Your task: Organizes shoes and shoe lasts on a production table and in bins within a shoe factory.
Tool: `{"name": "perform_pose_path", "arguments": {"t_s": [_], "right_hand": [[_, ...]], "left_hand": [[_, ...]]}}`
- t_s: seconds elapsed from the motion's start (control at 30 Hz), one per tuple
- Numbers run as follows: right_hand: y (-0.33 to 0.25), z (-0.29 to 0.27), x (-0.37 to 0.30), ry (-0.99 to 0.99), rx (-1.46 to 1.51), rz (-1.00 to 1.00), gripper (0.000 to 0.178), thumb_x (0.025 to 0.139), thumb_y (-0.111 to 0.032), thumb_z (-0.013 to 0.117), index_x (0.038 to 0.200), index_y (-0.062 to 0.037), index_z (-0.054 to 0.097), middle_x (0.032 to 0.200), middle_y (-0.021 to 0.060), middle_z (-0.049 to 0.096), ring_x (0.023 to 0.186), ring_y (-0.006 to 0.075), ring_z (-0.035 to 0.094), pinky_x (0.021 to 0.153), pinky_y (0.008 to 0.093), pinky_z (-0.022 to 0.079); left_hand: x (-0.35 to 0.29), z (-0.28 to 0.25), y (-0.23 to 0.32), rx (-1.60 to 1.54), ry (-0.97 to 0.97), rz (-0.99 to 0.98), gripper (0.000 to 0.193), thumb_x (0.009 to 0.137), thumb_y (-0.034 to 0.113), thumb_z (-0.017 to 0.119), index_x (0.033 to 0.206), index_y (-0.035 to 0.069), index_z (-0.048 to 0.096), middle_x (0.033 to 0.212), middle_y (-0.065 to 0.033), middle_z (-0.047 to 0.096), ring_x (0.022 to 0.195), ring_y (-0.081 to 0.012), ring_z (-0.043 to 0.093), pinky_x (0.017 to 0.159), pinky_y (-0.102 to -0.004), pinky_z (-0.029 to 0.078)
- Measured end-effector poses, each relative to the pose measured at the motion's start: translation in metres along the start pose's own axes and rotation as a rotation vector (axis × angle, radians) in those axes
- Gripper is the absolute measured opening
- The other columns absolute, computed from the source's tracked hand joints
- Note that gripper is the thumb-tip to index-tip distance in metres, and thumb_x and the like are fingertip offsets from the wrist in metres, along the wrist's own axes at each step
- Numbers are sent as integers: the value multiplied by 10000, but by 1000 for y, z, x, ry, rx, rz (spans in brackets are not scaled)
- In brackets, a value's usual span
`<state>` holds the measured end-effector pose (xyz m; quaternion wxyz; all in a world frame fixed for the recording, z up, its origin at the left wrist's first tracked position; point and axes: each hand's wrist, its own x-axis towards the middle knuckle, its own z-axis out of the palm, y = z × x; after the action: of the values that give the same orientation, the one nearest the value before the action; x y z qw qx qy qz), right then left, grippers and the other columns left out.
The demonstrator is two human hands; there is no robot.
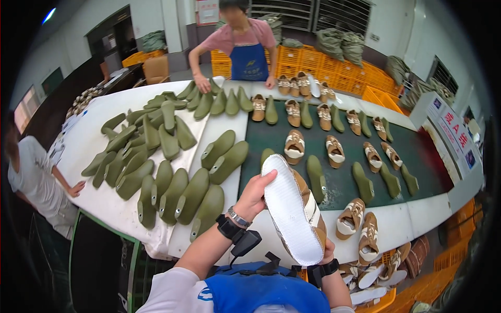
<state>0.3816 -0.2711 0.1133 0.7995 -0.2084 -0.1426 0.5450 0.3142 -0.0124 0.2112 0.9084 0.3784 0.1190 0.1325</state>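
Note:
I hold a brown sneaker upper (291,211) with white stripes up in front of me, its white fabric underside turned toward me. My left hand (253,197) is closed on its side near the toe end. Low at the heel, my right hand (329,252) grips the other end, its fingers partly hidden behind the upper. Whether anything is inside the upper cannot be seen. Beyond it, a row of brown-and-white shoes (295,146) and green shoe lasts (315,177) stands on the dark green belt (287,189). Two more shoes (350,218) sit on the near white edge.
Many green lasts (169,135) crowd the white table at left. An orange crate (386,302) of uppers stands low at right. Across the table, a person in a blue apron (248,61) touches lasts; another person (39,177) is at far left. A white machine housing (443,130) borders the belt's right end.

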Motion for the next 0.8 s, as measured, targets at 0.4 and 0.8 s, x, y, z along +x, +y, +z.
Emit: {"name": "perform_pose_path", "arguments": {"t_s": [0.4, 0.8], "right_hand": [[3, 97, 90, -165, -1214, 362, 206, 799, -140, 642, 945, 0, 595, 836, -16, 586, 778, 49, 507, 699, 220, 437], [-21, 27, 308, -103, -2040, 52, 373, 657, -232, 681, 961, -38, 588, 926, 173, 622, 878, 314, 601, 773, 376, 470]], "left_hand": [[-70, -111, -22, 392, 307, -181, 529, 858, 360, 560, 1277, 92, 380, 1136, -53, 546, 1038, -156, 514, 884, -348, 419], [-124, -200, -27, 1851, 450, 425, 380, 717, 174, 651, 1051, 37, 534, 1127, -196, 496, 1037, -356, 477, 881, -404, 416]]}}
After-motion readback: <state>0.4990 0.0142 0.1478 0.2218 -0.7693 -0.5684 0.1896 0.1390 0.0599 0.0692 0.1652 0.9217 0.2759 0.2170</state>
